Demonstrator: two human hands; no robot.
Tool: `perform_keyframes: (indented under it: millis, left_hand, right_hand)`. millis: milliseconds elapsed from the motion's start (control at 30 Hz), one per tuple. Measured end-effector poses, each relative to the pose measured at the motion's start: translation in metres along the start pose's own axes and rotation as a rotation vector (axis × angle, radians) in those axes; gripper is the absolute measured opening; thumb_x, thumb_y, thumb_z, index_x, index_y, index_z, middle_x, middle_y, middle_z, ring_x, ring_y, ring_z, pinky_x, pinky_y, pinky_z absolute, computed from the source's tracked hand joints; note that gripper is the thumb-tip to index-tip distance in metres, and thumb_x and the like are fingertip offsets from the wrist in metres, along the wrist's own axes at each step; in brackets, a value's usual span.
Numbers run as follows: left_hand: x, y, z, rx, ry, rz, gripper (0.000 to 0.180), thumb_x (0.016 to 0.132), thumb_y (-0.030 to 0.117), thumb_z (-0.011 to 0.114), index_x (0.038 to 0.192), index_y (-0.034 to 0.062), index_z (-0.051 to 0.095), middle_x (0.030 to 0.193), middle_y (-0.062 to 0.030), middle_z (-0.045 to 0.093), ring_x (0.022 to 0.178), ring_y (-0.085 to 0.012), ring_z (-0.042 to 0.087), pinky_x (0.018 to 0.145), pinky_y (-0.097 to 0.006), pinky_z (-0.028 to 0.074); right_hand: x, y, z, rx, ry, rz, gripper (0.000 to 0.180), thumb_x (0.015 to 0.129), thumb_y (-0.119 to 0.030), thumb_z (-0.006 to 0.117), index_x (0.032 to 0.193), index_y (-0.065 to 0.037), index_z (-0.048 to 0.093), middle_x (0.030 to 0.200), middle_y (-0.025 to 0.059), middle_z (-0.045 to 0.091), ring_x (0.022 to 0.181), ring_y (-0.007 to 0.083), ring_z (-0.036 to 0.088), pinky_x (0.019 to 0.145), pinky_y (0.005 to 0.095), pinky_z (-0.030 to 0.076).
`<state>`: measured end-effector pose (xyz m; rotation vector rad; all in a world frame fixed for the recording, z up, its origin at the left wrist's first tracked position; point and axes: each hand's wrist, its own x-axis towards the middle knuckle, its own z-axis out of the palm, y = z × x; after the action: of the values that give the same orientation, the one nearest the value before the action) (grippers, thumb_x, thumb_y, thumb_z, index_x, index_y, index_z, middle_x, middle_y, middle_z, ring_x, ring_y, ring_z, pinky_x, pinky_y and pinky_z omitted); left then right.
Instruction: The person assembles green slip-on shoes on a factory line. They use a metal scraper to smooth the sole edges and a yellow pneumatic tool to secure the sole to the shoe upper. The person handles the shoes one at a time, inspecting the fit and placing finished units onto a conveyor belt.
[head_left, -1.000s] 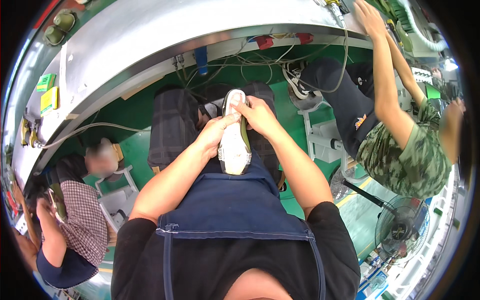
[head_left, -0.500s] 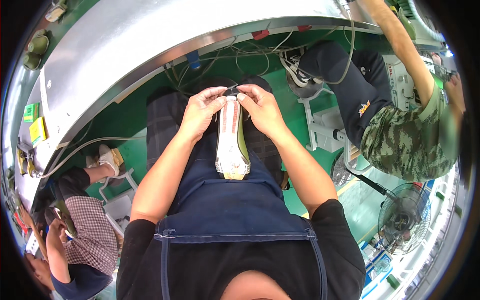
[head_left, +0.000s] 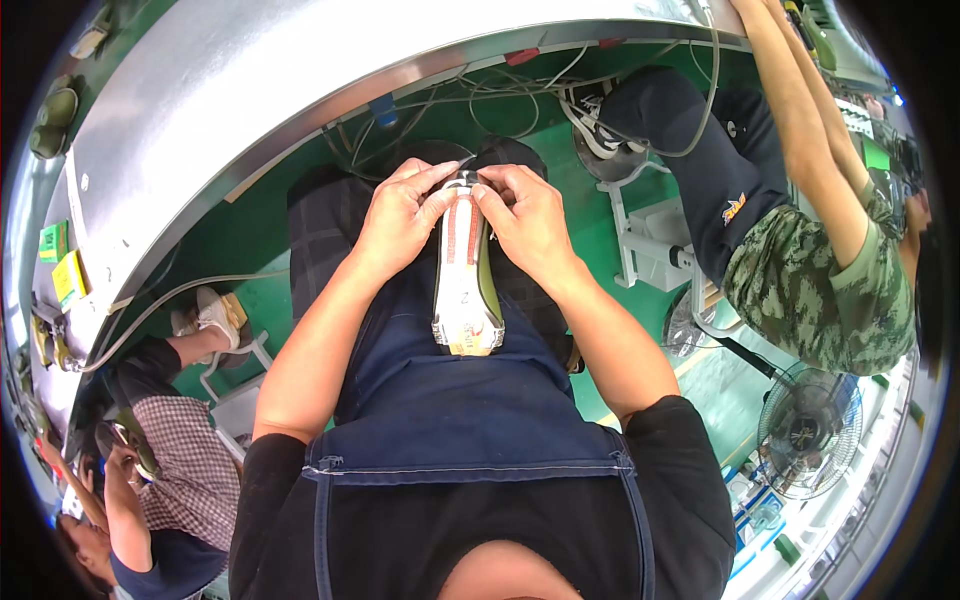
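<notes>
Across my lap, bottom side up, lies a shoe upper on a last (head_left: pixel 462 290), with a pale underside, two reddish stitched bands and a green flank. Its far end shows a dark rim. My left hand (head_left: pixel 408 210) grips that end from the left, thumb and fingers pressed together on the edge. From the other side my right hand (head_left: pixel 520 212) pinches the same rim, its thumb lying on the pale underside. The near end rests against my blue apron (head_left: pixel 460 410).
A metal-edged worktable (head_left: pixel 300 70) curves ahead, with cables (head_left: pixel 500 95) beneath it. Co-workers sit at left (head_left: pixel 185 460) and right (head_left: pixel 810 280). A standing fan (head_left: pixel 805 435) is at lower right. Yellow and green packets (head_left: pixel 68 278) lie on the table's left.
Both my hands keep hold of the far end, shifting slightly toward the table with fingers more curled. The co-worker at right has moved their arms and torso.
</notes>
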<state>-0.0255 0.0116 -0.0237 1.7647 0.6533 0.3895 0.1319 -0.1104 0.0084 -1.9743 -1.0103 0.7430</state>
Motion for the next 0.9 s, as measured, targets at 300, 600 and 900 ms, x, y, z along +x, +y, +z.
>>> perform_keyframes:
  millis: [300, 600, 900]
  left_hand:
    - [0.001, 0.002, -0.002, 0.120, 0.030, 0.116, 0.028, 0.097, 0.007, 0.069, 0.123, -0.0035, 0.072, 0.097, -0.0150, 0.068, 0.084, -0.0272, 0.066, 0.079, -0.033, 0.053]
    - [-0.005, 0.008, 0.001, 0.154, 0.059, 0.131, 0.028, 0.096, 0.004, 0.071, 0.123, -0.0015, 0.073, 0.097, -0.0144, 0.068, 0.086, -0.0277, 0.067, 0.078, -0.035, 0.053]
    - [-0.005, 0.015, 0.004, 0.120, 0.106, -0.006, 0.023, 0.094, 0.010, 0.074, 0.113, -0.0016, 0.077, 0.092, -0.0133, 0.070, 0.082, -0.0240, 0.068, 0.075, -0.032, 0.053]
  right_hand:
    - [-0.002, -0.001, -0.001, 0.027, 0.003, -0.021, 0.027, 0.093, -0.013, 0.073, 0.114, 0.003, 0.072, 0.103, 0.0195, 0.071, 0.092, 0.0333, 0.073, 0.083, 0.0401, 0.058]
    - [-0.013, -0.004, -0.004, -0.052, 0.013, -0.097, 0.030, 0.094, -0.008, 0.073, 0.124, -0.002, 0.074, 0.100, 0.0144, 0.073, 0.089, 0.0241, 0.073, 0.078, 0.0338, 0.058]
    - [-0.013, 0.002, -0.001, -0.077, 0.016, -0.169, 0.031, 0.092, -0.006, 0.072, 0.122, -0.004, 0.076, 0.097, 0.0155, 0.072, 0.084, 0.0299, 0.072, 0.078, 0.0378, 0.059]
